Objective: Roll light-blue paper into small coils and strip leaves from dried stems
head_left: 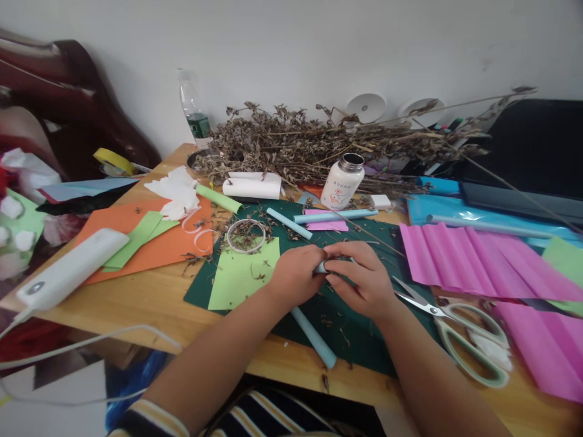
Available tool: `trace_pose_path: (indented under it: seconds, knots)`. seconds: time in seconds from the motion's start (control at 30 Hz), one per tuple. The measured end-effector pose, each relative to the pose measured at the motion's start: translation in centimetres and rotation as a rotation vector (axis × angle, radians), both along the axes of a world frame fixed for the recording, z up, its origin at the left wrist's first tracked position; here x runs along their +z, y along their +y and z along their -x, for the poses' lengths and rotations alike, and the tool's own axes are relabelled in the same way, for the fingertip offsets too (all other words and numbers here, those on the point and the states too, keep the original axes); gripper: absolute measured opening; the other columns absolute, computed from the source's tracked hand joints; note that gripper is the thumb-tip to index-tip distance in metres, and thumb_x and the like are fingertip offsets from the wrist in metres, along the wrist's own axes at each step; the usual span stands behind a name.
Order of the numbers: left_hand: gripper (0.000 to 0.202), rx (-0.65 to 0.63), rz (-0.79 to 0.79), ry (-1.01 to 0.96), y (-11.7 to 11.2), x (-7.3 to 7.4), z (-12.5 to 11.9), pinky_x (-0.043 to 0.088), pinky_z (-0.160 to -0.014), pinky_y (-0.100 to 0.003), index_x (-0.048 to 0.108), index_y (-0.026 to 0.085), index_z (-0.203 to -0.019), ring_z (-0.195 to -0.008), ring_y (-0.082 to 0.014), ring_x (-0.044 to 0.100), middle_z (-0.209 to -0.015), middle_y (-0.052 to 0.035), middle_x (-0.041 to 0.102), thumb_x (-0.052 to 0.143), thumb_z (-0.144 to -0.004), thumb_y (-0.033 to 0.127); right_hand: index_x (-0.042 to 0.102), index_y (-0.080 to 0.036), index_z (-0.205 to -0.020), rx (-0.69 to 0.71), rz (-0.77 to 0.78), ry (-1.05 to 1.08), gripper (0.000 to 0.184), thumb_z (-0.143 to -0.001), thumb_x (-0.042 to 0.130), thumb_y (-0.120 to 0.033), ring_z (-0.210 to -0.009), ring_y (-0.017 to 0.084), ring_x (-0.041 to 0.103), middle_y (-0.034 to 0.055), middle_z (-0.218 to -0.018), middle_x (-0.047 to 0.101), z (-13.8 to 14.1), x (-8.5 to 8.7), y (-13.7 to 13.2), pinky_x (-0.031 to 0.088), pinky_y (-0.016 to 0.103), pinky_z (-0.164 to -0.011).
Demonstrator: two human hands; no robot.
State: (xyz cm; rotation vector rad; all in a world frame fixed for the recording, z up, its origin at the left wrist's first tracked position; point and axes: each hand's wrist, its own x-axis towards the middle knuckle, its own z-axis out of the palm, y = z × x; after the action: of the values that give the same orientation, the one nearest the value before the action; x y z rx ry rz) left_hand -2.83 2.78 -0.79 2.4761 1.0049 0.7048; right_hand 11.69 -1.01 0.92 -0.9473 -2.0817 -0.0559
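Over the dark green cutting mat (pixel 364 340), my left hand (pixel 297 274) closes around a small light blue paper roll (pixel 321 267). The fingers of my right hand (pixel 362 276) pinch the roll's other end; most of it is hidden by my fingers. Just below my hands lies a longer blue paper tube (pixel 314 338). Two more blue tubes rest beyond them, one of them across a pink paper strip (pixel 334 224). To the left, a roll of tape (pixel 246 235) sits on a green sheet (pixel 241 282) among dry leaf bits. Open scissors (pixel 437 311) lie beside my right forearm.
Dried plant stems (pixel 291 142) stretch along the wall behind an open white bottle (pixel 344 182). Pink crepe paper (pixel 483 261) covers the right side. Orange paper (pixel 146 243) and a white corded device (pixel 73 273) lie left. A plastic bottle (pixel 194 109) stands at the back left.
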Motion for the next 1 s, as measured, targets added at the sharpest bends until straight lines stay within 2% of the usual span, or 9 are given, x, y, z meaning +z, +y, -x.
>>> trace_pose_path:
  seconds: [0.5,0.7,1.0]
  knots:
    - [0.018,-0.012,0.028,-0.018,0.0,0.1,0.1,0.043,-0.068,-0.028,0.054,0.017,-0.084,-0.080,-0.0193,0.057,-0.087,-0.0055,0.061,0.049,-0.068,0.024,0.056,-0.019,-0.079,0.000,-0.020,-0.096,0.012,-0.068,0.053,-0.016,-0.088,0.020,0.049,0.0076,-0.102,0.053,-0.2,0.1,0.1,0.042,0.039,-0.075]
    - [0.021,-0.061,0.050,0.032,-0.2,-0.1,-0.2,0.044,-0.068,-0.028,0.055,0.018,-0.087,-0.080,-0.0190,0.058,-0.088,-0.0049,0.062,0.048,-0.068,0.025,0.055,-0.017,-0.071,0.064,-0.007,-0.067,0.004,-0.068,0.052,-0.018,-0.087,0.019,0.048,0.0079,-0.101,0.055,-0.1,0.1,0.1,0.041,0.038,-0.075]
    - [0.021,-0.002,0.164,0.075,-0.4,1.1,-0.1,0.044,-0.066,-0.026,0.056,0.019,-0.085,-0.076,-0.0182,0.059,-0.085,-0.0034,0.063,0.048,-0.067,0.028,0.055,-0.018,-0.081,0.115,-0.048,-0.115,0.015,-0.068,0.051,-0.023,-0.089,0.021,0.046,0.0089,-0.110,0.051,-0.5,-0.2,0.3,0.041,0.039,-0.076]
